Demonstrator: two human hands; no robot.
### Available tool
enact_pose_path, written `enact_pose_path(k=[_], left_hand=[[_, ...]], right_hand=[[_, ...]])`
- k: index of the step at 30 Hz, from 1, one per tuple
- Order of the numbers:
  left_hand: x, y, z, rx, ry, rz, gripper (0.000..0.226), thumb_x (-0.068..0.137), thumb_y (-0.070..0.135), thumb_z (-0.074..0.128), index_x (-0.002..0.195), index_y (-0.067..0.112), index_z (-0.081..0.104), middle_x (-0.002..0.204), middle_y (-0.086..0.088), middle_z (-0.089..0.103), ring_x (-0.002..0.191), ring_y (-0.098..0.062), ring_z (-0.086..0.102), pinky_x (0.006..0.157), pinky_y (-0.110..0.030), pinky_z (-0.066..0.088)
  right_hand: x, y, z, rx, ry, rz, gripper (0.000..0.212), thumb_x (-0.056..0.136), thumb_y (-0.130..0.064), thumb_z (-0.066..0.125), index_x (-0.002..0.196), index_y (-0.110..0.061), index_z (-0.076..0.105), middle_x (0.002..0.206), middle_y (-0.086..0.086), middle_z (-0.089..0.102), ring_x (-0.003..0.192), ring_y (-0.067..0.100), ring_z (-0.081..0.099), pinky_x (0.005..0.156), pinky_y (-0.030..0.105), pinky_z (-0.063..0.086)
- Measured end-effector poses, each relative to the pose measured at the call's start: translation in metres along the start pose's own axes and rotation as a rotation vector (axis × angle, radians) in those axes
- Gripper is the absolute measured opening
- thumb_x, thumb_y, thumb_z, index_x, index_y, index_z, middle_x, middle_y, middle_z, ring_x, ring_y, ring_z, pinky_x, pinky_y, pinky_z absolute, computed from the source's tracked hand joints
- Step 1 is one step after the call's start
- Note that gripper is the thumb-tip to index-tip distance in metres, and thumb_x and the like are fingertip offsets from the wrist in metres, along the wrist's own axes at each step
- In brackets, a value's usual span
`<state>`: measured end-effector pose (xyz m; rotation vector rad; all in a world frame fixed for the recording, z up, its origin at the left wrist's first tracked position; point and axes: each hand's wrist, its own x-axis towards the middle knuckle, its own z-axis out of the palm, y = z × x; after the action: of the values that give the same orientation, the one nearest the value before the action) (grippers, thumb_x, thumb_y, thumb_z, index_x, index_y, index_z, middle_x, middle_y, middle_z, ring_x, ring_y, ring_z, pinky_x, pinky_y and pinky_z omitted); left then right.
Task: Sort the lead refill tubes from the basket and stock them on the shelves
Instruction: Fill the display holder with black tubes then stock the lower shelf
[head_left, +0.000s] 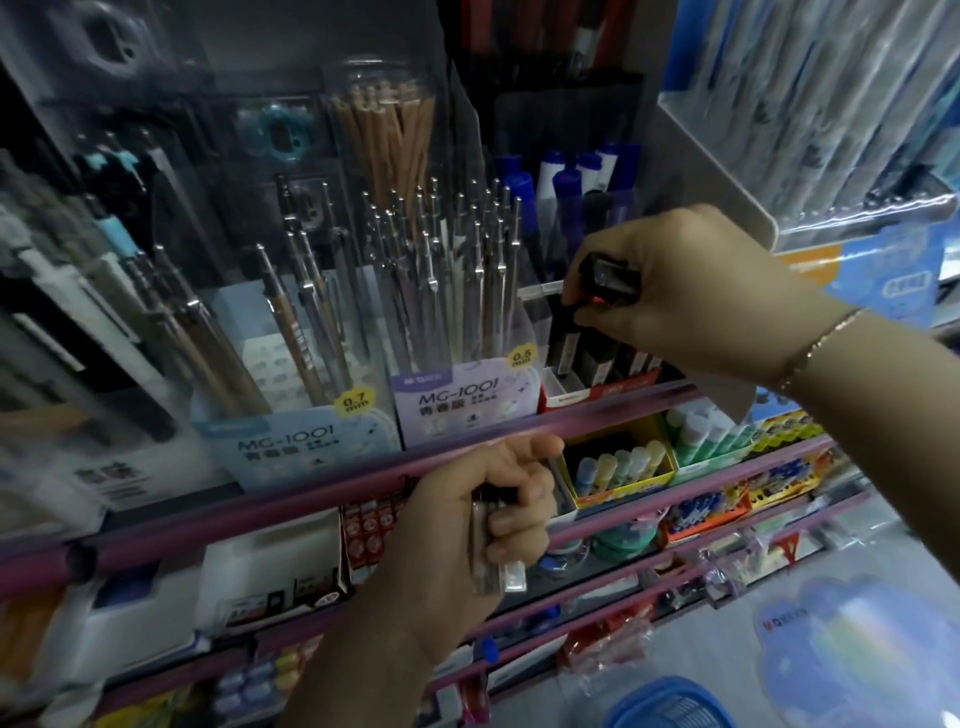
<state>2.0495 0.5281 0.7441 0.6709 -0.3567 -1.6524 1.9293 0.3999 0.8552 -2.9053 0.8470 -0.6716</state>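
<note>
Right hand (696, 291) pinches black lead tubes (608, 275) upright over the red shelf box (597, 392); left hand (467, 514) clutches spare tubes (488, 545).

Left pencil box (291, 441): "MG-1001", yellow tag "0.7 mm"; right pencil box (462, 400): "MG-1001", yellow tag "0.5 mm"; other print unreadable.

Upright pens (457, 270) and a pink shelf rail (311, 483) hem the red box (597, 392); open room lies above it.
</note>
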Motion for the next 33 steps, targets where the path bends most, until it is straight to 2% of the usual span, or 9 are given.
enact_pose_path(k=[7,10,13,16,19,22,24,29,33], left_hand=[[0.005,-0.002,0.005,-0.225,0.022,0.009,0.029,0.071,-0.005,0.045,0.084,-0.007,0.071,0.071,-0.011,0.062,0.046,-0.009,0.051,0.041,-0.015,0.042],[0.009,-0.005,0.004,-0.135,-0.022,0.058,0.036,0.072,-0.005,0.044,0.094,-0.006,0.072,0.09,-0.018,0.072,0.069,-0.018,0.071,0.059,-0.026,0.057],[0.006,-0.006,0.009,0.035,-0.126,0.115,0.039,0.079,-0.003,0.045,0.107,0.003,0.071,0.113,-0.016,0.068,0.102,-0.023,0.068,0.081,-0.03,0.056],[0.003,-0.006,0.016,0.102,-0.173,0.235,0.043,0.088,0.003,0.036,0.115,0.013,0.069,0.126,-0.009,0.063,0.12,-0.021,0.057,0.093,-0.027,0.05],[0.002,-0.004,0.02,0.102,-0.153,0.338,0.043,0.088,0.005,0.036,0.115,0.017,0.068,0.125,-0.002,0.064,0.12,-0.016,0.057,0.094,-0.024,0.049],[-0.001,-0.005,0.026,0.185,-0.176,0.385,0.042,0.092,0.009,0.036,0.121,0.018,0.064,0.13,0.001,0.061,0.123,-0.014,0.054,0.092,-0.026,0.05],[-0.002,-0.008,0.03,0.282,-0.147,0.411,0.039,0.097,0.014,0.036,0.125,0.025,0.062,0.132,0.006,0.059,0.125,-0.01,0.051,0.095,-0.027,0.049],[-0.003,-0.018,0.033,0.517,-0.031,0.525,0.034,0.099,0.03,0.039,0.13,0.029,0.054,0.128,0.004,0.062,0.124,-0.015,0.053,0.103,-0.054,0.039],[-0.002,-0.023,0.037,0.578,0.088,0.592,0.033,0.099,0.037,0.036,0.125,0.03,0.056,0.116,0.001,0.069,0.116,-0.012,0.06,0.102,-0.044,0.042]], right_hand=[[-0.003,-0.007,0.008,-0.116,-0.043,-0.102,0.011,0.085,-0.018,0.061,0.094,-0.013,0.064,0.101,0.003,0.056,0.083,0.029,0.059,0.071,0.045,0.051],[-0.006,-0.011,0.007,-0.218,-0.031,-0.104,0.018,0.087,-0.019,0.06,0.103,-0.013,0.062,0.109,0.006,0.052,0.083,0.033,0.058,0.069,0.044,0.051],[-0.015,-0.018,0.001,-0.106,0.063,-0.112,0.012,0.084,-0.015,0.064,0.092,-0.006,0.063,0.094,0.009,0.057,0.076,0.031,0.057,0.066,0.041,0.048],[-0.031,-0.026,-0.008,0.234,0.104,0.074,0.007,0.077,-0.018,0.07,0.077,-0.013,0.065,0.067,-0.003,0.063,0.06,0.009,0.057,0.057,0.026,0.046],[-0.05,-0.034,-0.009,0.51,-0.077,0.25,0.018,0.069,-0.034,0.071,0.07,-0.019,0.062,0.054,-0.005,0.058,0.041,0.001,0.05,0.038,0.012,0.038],[-0.066,-0.043,0.001,0.632,-0.237,0.283,0.016,0.069,-0.034,0.076,0.075,-0.023,0.064,0.055,-0.006,0.058,0.036,0.0,0.047,0.037,0.009,0.034],[-0.072,-0.046,0.01,0.717,-0.24,0.301,0.015,0.072,-0.029,0.075,0.078,-0.021,0.064,0.057,-0.002,0.056,0.034,0.003,0.044,0.037,0.011,0.035],[-0.075,-0.04,0.014,0.974,-0.325,0.431,0.023,0.075,-0.02,0.076,0.076,-0.003,0.061,0.046,0.0,0.049,0.027,0.015,0.039,0.034,0.021,0.034],[-0.079,-0.04,0.017,0.939,-0.316,0.399,0.016,0.075,-0.015,0.076,0.07,-0.009,0.062,0.043,-0.004,0.051,0.027,0.007,0.039,0.034,0.019,0.035]])
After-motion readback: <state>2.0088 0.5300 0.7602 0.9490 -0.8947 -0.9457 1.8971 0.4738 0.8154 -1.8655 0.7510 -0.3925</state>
